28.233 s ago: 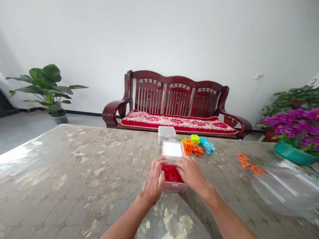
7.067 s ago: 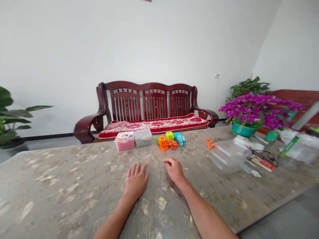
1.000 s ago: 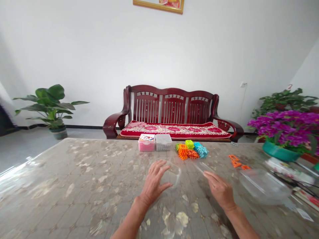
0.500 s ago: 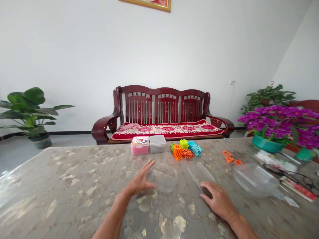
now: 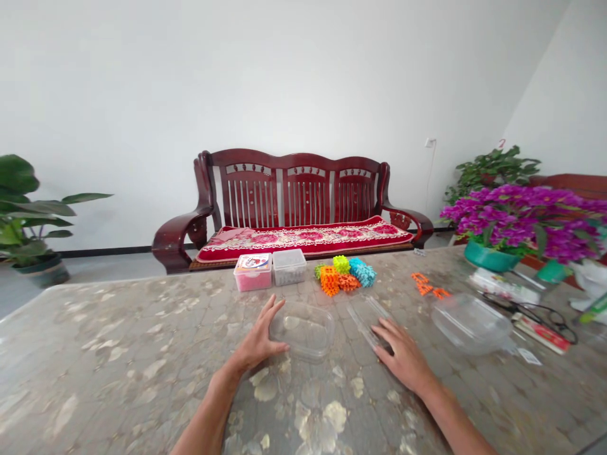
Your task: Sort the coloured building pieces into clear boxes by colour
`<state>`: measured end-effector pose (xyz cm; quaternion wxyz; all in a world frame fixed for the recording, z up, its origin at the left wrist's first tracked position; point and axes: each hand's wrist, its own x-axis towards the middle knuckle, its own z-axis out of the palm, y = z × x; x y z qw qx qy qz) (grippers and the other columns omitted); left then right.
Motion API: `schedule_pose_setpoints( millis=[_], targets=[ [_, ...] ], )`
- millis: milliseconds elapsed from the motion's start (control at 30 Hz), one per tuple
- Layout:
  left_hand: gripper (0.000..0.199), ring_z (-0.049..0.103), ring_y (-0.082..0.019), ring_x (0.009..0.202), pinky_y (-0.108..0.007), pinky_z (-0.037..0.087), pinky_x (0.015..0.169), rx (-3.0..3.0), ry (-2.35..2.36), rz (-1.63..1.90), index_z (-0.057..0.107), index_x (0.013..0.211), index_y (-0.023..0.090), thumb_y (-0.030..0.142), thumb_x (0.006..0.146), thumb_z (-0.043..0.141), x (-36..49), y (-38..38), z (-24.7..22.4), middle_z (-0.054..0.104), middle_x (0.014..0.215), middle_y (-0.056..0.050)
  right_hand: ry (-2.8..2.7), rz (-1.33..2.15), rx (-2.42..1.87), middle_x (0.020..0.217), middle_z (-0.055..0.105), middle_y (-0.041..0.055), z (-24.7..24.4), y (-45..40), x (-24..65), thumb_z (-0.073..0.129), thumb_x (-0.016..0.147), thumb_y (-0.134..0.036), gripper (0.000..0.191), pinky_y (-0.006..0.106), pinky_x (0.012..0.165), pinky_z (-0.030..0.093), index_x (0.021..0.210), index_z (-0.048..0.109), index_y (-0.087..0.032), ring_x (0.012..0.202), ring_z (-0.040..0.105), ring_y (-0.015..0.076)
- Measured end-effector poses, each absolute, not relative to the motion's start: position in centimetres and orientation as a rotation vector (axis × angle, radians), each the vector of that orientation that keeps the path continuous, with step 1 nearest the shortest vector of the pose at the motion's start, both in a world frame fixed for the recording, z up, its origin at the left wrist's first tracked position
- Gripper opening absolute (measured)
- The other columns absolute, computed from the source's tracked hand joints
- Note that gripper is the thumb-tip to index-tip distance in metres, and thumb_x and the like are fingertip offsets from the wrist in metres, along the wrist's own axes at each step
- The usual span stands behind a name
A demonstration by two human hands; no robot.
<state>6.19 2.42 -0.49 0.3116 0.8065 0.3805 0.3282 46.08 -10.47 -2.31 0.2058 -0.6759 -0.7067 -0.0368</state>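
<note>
My left hand (image 5: pixel 260 336) is open, thumb and fingers spread at the left edge of a clear plastic container (image 5: pixel 303 330) on the patterned table. My right hand (image 5: pixel 398 354) is open too, its fingertips at the near right side of a narrow clear plastic piece (image 5: pixel 368 319). Beyond them sit a pink-filled box (image 5: pixel 253 273) and a clear lidded box (image 5: pixel 289 266), side by side. To their right is a cluster of orange, green and blue spiky blocks (image 5: pixel 342 277).
On the right of the table (image 5: pixel 142 354) lie flat orange pieces (image 5: pixel 424 285), another clear container (image 5: pixel 469 322), glasses (image 5: pixel 545 316), a red-and-white box (image 5: pixel 543 333) and purple flowers in a teal pot (image 5: pixel 490 256). A wooden bench (image 5: pixel 303 189) stands behind.
The view has shifted slightly, so the scene sits further left and a little higher. My right hand's fingers have spread and reached further along the narrow clear piece. My left hand remains beside the container.
</note>
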Motion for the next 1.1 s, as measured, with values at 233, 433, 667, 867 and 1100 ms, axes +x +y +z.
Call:
schedule_pose_setpoints(
  millis=[233,433,667,867,1100],
  targets=[
    [0.098,0.030,-0.037,0.146,-0.055,0.027,0.119,2.183,0.943,0.756,0.045,0.146,0.020,0.061,0.065,0.082,6.4,3.4,0.0,0.029,0.160,-0.019,-2.066,-0.265,-1.830,0.142,0.058,0.0075,-2.6,-10.6,46.5,0.056,0.091,-0.043,0.041,0.052,0.105,0.046,0.129,0.062,-0.032,0.130,0.054,0.0293],
    [0.091,0.039,-0.037,0.141,-0.053,0.032,0.117,2.169,0.917,0.822,0.053,0.137,0.018,0.058,0.062,0.085,7.3,3.3,0.0,0.040,0.152,-0.019,-2.086,-0.351,-1.812,0.141,0.058,0.0062,-2.5,-10.6,46.4,0.054,0.092,-0.042,0.039,0.051,0.104,0.046,0.129,0.062,-0.033,0.128,0.055,0.0286],
    [0.082,0.043,-0.039,0.137,-0.056,0.035,0.114,2.086,1.000,0.971,0.060,0.126,0.019,0.062,0.060,0.084,7.7,3.4,-0.7,0.044,0.148,-0.019,-2.084,-0.381,-1.788,0.138,0.061,0.0052,-2.4,-10.6,46.8,0.052,0.095,-0.048,0.040,0.049,0.105,0.046,0.130,0.061,-0.032,0.126,0.058,0.0277],
    [0.086,0.039,-0.041,0.140,-0.056,0.032,0.115,2.011,0.968,1.004,0.059,0.127,0.019,0.069,0.060,0.081,7.6,3.6,-0.5,0.038,0.153,-0.020,-2.074,-0.470,-1.685,0.133,0.065,0.0032,-2.1,-10.8,47.2,0.056,0.093,-0.043,0.036,0.052,0.109,0.042,0.126,0.063,-0.031,0.124,0.059,0.0282],
    [0.074,0.042,-0.038,0.138,-0.053,0.034,0.114,2.013,0.972,1.004,0.059,0.127,0.020,0.060,0.069,0.078,7.8,3.6,-0.3,0.042,0.151,-0.019,-2.028,-0.458,-1.642,0.126,0.068,0.0033,-2.4,-10.9,47.3,0.052,0.095,-0.040,0.026,0.047,0.102,0.052,0.112,0.069,-0.031,0.112,0.066,0.0253]
  ],
)
